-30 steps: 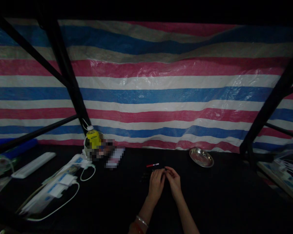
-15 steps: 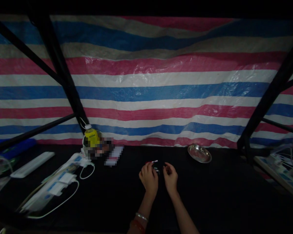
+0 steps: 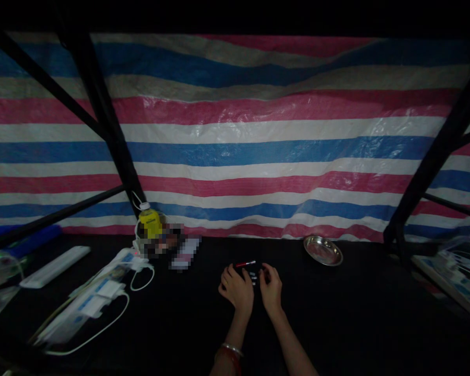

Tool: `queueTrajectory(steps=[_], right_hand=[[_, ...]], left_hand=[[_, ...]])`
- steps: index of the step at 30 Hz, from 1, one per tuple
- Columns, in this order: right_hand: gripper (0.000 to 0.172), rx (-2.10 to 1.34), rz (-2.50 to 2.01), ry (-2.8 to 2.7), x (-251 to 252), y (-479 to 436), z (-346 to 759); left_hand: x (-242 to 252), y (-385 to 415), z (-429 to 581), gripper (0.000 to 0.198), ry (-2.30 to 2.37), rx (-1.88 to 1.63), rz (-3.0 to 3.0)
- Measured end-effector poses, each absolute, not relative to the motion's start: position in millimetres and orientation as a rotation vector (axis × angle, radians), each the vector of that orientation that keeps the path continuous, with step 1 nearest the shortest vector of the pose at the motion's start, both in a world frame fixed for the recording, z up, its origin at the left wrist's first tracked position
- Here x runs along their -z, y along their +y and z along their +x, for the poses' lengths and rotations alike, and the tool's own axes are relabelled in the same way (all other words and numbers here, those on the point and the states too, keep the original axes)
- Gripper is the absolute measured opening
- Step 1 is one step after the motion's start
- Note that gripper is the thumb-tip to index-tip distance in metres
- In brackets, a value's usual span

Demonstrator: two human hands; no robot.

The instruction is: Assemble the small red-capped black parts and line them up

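A slim red tube with a silver end (image 3: pixel 245 264), looking like a small pen-shaped torch, lies on the black tabletop just beyond my left hand (image 3: pixel 237 288). That hand rests palm down with its fingers spread, and nothing shows in its grasp. Several small silvery cylinders (image 3: pixel 253 278), too small to name surely, lie between my two hands beside the left thumb. On their right side is my right hand (image 3: pixel 271 287), its fingers loosely curled and the thumb apart from them. No object is visible in it, though its palm is partly hidden.
A shiny round metal dish (image 3: pixel 323 250) stands at the back right. To the left are a yellow-labelled bottle (image 3: pixel 151 222), a blurred-out flat item (image 3: pixel 185 253), power strips with white cables (image 3: pixel 97 300) and a long white bar (image 3: pixel 55 267). Black frame posts (image 3: pixel 115 141) flank the striped sheet (image 3: pixel 266 151).
My left hand has drawn back slightly from the red tube and spread its fingers; tube and small cylinders show more fully. My right hand's fingers have shifted a little. The whole view has tilted slightly.
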State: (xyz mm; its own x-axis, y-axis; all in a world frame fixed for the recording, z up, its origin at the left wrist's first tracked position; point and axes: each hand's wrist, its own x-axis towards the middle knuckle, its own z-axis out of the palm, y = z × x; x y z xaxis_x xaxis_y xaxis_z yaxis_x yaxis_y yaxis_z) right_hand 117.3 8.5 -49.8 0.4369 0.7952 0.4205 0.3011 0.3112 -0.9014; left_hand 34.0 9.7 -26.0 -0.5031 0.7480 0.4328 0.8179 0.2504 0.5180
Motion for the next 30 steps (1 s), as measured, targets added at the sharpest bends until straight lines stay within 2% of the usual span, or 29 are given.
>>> queueTrajectory(steps=[23, 30], right_hand=[[0.025, -0.506, -1.249, -1.172, 54, 13, 113], [0.028, -0.516, -1.231, -1.099, 45, 8, 113]], left_hand=[[28, 13, 33, 0.036, -2.509, 1.089, -1.574], [29, 12, 32, 0.031, -2.437, 1.221, -1.588]])
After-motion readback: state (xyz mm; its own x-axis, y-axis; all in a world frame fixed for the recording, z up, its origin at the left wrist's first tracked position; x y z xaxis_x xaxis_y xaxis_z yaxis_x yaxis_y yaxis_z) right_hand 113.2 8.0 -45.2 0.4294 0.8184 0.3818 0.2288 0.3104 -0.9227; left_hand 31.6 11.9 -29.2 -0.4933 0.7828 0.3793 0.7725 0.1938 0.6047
